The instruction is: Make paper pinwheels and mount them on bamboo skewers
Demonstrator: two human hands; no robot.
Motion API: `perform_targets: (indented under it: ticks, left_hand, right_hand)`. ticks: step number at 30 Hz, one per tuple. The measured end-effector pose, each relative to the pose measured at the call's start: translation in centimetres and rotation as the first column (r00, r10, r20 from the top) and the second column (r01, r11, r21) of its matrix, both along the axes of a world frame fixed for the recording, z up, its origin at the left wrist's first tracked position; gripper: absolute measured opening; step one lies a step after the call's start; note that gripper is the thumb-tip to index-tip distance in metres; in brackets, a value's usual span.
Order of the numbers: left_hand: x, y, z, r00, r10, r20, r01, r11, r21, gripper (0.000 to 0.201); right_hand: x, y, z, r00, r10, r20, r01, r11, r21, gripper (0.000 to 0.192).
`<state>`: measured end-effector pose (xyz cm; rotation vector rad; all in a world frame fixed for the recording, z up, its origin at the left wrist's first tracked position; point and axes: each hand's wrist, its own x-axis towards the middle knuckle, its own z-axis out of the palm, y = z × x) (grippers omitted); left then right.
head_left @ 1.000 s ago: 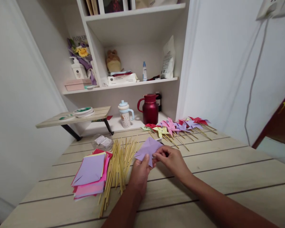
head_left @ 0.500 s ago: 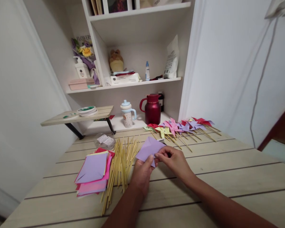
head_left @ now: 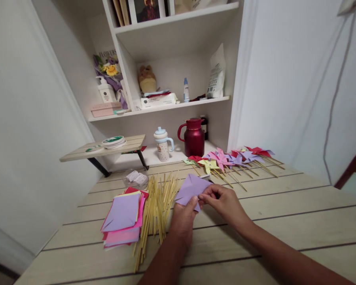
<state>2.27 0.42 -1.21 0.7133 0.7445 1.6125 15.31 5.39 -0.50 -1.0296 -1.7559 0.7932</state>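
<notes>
A square of purple paper [head_left: 191,188], with slits cut in from its corners, is held above the table. My left hand [head_left: 185,215] grips its lower edge, thumb on top. My right hand [head_left: 222,200] pinches the paper's near right part between thumb and fingertips; anything smaller in that pinch is too small to make out. Left of my hands lies a loose bundle of thin yellowish sticks [head_left: 156,209]. Beside it sits a stack of coloured paper squares [head_left: 121,213], purple on top, with pink and red sheets below.
Finished paper pinwheels [head_left: 221,158] on sticks lie at the back right. A clear bag with white packets [head_left: 136,178] is behind the stack. A small raised stand [head_left: 130,142] holds round tape rolls [head_left: 113,141]. A cup [head_left: 163,146] and a red jug [head_left: 194,138] stand behind.
The whole view has shifted slightly, so everything appears a little further right and lower. Both hands keep their hold on the purple paper, with hardly any change in their fingers.
</notes>
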Motion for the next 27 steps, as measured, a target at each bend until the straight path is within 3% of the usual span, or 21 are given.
perform_targets:
  ticks: [16, 23, 27]
  left_hand:
    - [-0.6, 0.9, -1.7, 0.986, 0.080, -0.149, -0.082, 0.997, -0.012, 0.024]
    - [-0.7, 1.1, -1.4, 0.970, 0.146, -0.196, -0.157, 0.987, -0.041, 0.030]
    - [-0.9, 1.0, -1.3, 0.947, 0.194, -0.256, -0.211, 0.977, -0.041, 0.030]
  right_hand:
    - [-0.2, -0.4, 0.2, 0.999, -0.043, 0.004, 0.043, 0.998, 0.047, 0.026]
    - [0.1, -0.5, 0.6, 0.996, -0.067, -0.055, 0.067, 0.998, 0.006, 0.021]
    - [0.8, -0.5, 1.2, 0.987, -0.116, -0.113, 0.122, 0.991, 0.054, 0.025]
